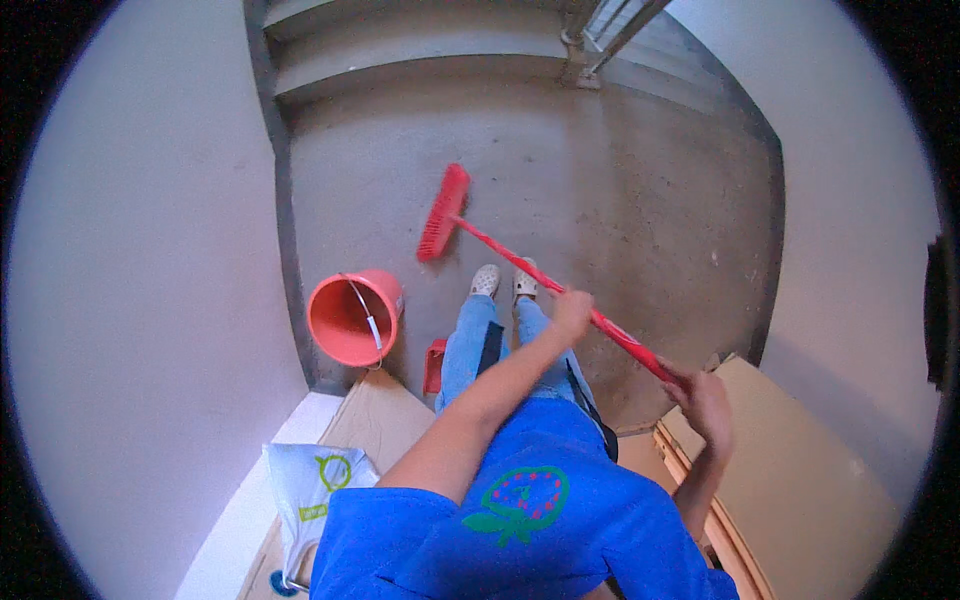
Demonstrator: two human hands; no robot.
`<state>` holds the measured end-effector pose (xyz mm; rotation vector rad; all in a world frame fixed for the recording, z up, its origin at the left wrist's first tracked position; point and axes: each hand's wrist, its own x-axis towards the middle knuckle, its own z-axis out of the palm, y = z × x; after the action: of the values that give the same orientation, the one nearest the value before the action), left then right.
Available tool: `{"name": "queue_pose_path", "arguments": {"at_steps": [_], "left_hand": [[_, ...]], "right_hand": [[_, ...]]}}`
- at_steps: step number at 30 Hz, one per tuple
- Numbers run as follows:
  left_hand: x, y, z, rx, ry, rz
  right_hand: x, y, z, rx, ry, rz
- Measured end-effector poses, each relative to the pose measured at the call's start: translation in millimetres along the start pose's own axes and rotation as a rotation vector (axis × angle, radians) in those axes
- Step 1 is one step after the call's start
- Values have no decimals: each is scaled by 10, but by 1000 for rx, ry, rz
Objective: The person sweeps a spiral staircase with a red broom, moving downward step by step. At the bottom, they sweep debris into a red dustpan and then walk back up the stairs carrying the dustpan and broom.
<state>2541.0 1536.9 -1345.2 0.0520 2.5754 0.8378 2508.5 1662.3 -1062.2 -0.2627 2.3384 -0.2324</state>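
Observation:
A red push broom crosses in front of me, its handle [502, 251] slanting from lower right to upper left. My left hand [574, 315] grips the handle partway down. Near the handle's top end, my right hand [703, 405] is closed around it. The broom head [445, 212], slightly blurred, rests on or just above the grey concrete floor [525, 142], ahead of my shoes [486, 280]. Specks of dirt dot the floor around it. To the left of my legs stands an orange-red bucket [354, 319] with a wire handle and white grip; no contents show inside.
Concrete steps [420, 73] rise ahead, with a metal railing post [581, 56] at their right. Walls close in on both sides. A small red object [433, 366], perhaps a dustpan, lies by my left leg. A white plastic bag [300, 480] hangs at lower left; a door panel [810, 465] stands right.

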Motion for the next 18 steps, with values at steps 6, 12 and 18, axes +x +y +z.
{"name": "queue_pose_path", "arguments": {"at_steps": [6,12,18], "left_hand": [[105,1088,-304,-105,-125,381],[-105,1129,-559,-56,-124,517],[-54,205,-338,144,-202,235]], "right_hand": [[-883,-140,-343,-7,165,302],[-1205,-39,-301,273,244,350],[-602,198,368,415,138,246]]}}
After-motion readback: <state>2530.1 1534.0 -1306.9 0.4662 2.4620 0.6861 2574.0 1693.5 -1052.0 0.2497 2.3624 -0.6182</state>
